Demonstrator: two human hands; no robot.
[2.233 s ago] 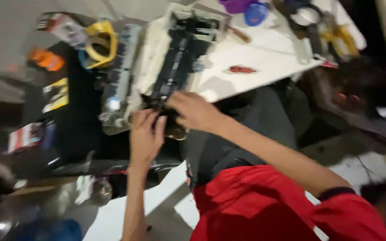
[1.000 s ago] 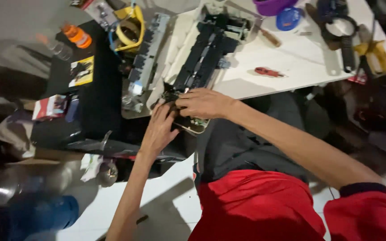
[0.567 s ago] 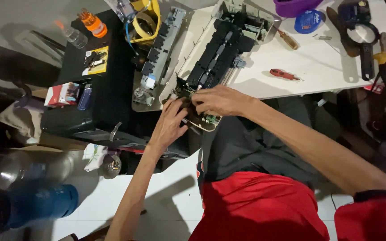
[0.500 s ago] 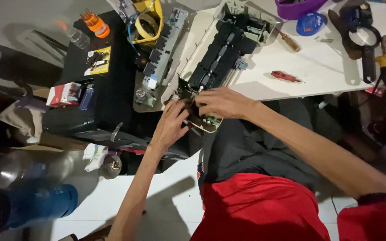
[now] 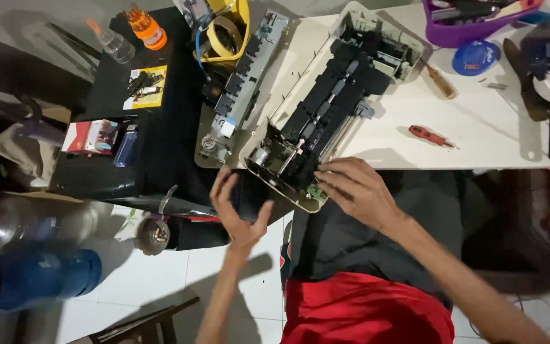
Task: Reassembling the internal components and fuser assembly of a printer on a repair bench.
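White tabletop (image 5: 491,137), tiled floor below. Opened beige-and-black plastic printer mechanism (image 5: 326,121) overhanging the table's near edge (handy for reaching). Right hand (image 5: 358,188), fingers curled, steadying its green circuit-board corner; left hand (image 5: 240,210) spread, empty, just beside it. Red-handled screwdriver (image 5: 431,135) nearby.

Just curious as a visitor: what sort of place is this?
Probably a home repair bench: an opened printer mechanism lies on a white table, with a red screwdriver and a removed circuit board nearby.

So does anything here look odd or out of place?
Yes: the opened printer lies askew, its near corner hanging past the white table edge, steadied only by the right hand. The left hand hangs open, holding nothing.
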